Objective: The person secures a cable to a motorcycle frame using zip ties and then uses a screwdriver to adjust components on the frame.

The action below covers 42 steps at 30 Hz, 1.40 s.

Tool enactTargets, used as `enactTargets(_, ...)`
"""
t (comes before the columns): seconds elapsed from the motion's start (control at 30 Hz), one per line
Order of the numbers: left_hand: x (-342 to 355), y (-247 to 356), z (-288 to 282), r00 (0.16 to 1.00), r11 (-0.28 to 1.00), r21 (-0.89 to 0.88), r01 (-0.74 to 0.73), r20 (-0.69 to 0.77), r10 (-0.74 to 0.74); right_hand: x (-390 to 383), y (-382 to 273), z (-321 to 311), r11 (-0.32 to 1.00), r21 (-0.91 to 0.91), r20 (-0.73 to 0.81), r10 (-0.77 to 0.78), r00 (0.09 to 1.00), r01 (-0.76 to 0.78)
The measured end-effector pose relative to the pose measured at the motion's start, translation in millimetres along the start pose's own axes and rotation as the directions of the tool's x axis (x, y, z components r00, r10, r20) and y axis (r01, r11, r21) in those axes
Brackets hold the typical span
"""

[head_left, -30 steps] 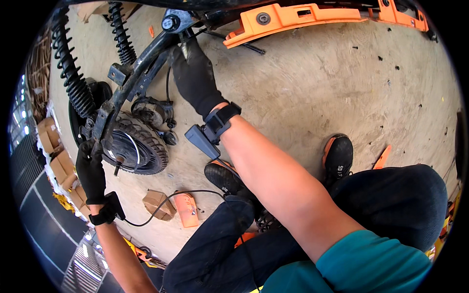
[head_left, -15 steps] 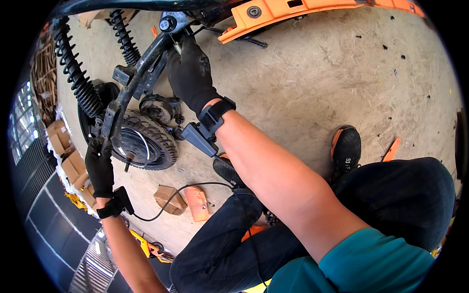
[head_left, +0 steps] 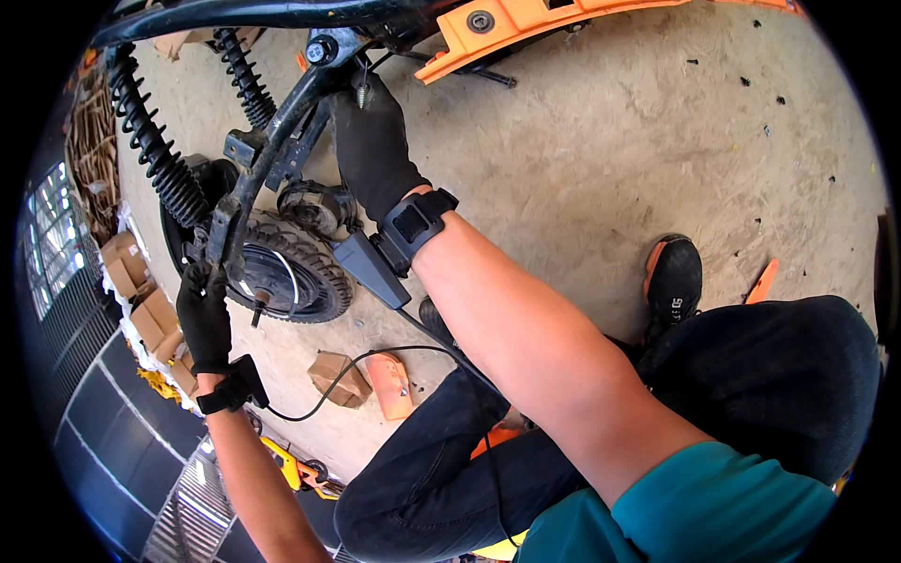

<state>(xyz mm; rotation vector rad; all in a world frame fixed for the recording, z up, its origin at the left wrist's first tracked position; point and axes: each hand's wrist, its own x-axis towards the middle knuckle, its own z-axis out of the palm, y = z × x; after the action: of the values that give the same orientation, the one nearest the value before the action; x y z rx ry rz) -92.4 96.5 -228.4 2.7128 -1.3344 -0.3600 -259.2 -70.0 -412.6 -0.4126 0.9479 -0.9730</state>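
A black metal swingarm [head_left: 278,133] slants down from a bracket with a large bolt [head_left: 322,50]. At its lower end my left hand [head_left: 204,324], in a black glove, has its fingers closed around the metal. My right hand [head_left: 374,155], also gloved, is up under the bolt bracket with its fingers curled. A small silver spring [head_left: 362,97] shows against those fingers, its upper end toward the bracket. My right fingertips are partly hidden. Between my hands, behind the swingarm, lie a wheel with a knobby tyre [head_left: 324,272] and a round dark metal part [head_left: 319,206].
Two black coil shock absorbers [head_left: 155,141] stand at the left. An orange panel [head_left: 526,26] spans the top. A cable [head_left: 375,351] runs from my left wrist across my legs. A cardboard piece [head_left: 338,378] and an orange piece [head_left: 389,385] lie on the floor.
My right hand and the small spring have shifted slightly right, away from the swingarm. My left hand stays at the swingarm's lower end. The whole view has moved a little.
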Motion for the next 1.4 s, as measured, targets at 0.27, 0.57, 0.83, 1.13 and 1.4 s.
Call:
enactTargets(0.27, 0, 3, 1, 1.0, 1.0, -0.024, 0.014, 0.007, -0.014, 0, -1, 16, 0.963, 0.241, -0.042, 0.135, 0.99, -0.121)
enactTargets(0.57, 2, 9, -2, 0.997, 0.998, -0.011, 0.067, 0.049, -0.067, -5, -16, 12, 1.0, -0.016, -0.189, 0.001, 0.982, -0.004)
enactTargets(0.83, 6, 5, 2, 0.999, 0.998, -0.038, 0.045, 0.019, -0.044, -1, -22, 13, 0.974, 0.168, -0.121, 0.175, 0.977, -0.154)
enactTargets(1.13, 6, 8, 3, 0.998, 0.999, 0.008, 0.051, 0.024, -0.051, -1, -27, 6, 0.984, -0.094, -0.111, 0.141, 0.984, -0.151)
enactTargets(1.4, 9, 3, -2, 0.995, 0.999, -0.02, 0.039, 0.091, -0.037, 7, 5, 0, 0.992, 0.1, -0.004, 0.071, 0.997, -0.07)
